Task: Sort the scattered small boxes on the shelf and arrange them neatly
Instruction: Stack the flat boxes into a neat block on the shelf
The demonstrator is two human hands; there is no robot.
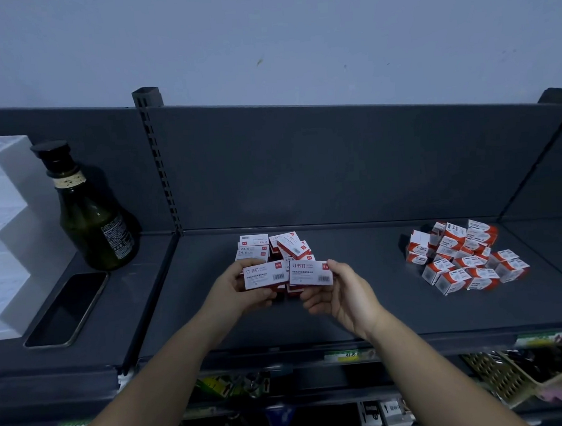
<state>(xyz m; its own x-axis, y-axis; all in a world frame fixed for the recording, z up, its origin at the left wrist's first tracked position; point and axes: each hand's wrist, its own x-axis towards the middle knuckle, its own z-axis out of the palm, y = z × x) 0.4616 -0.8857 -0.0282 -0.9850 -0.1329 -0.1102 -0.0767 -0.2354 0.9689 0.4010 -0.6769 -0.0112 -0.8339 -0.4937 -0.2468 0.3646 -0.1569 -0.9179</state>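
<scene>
On the dark grey shelf (346, 308) lie two heaps of small boxes. At the middle is a loose heap of flat red-and-white staple boxes (275, 246). At the right is a jumble of cube-like white-and-orange boxes (465, 256). My left hand (245, 292) holds one flat staple box (265, 275) face up just in front of the middle heap. My right hand (338, 292) holds another staple box (310, 273) beside it, and the two boxes nearly touch edge to edge. Further boxes may sit under the held ones, but the hands hide that.
A dark green glass bottle (90, 222) stands at the left, with a black phone (68, 309) lying flat in front of it and a white foam block (1, 232) at the far left. A slotted upright (160, 168) divides the shelf bays. Lower shelves hold mixed goods and a basket (507, 376).
</scene>
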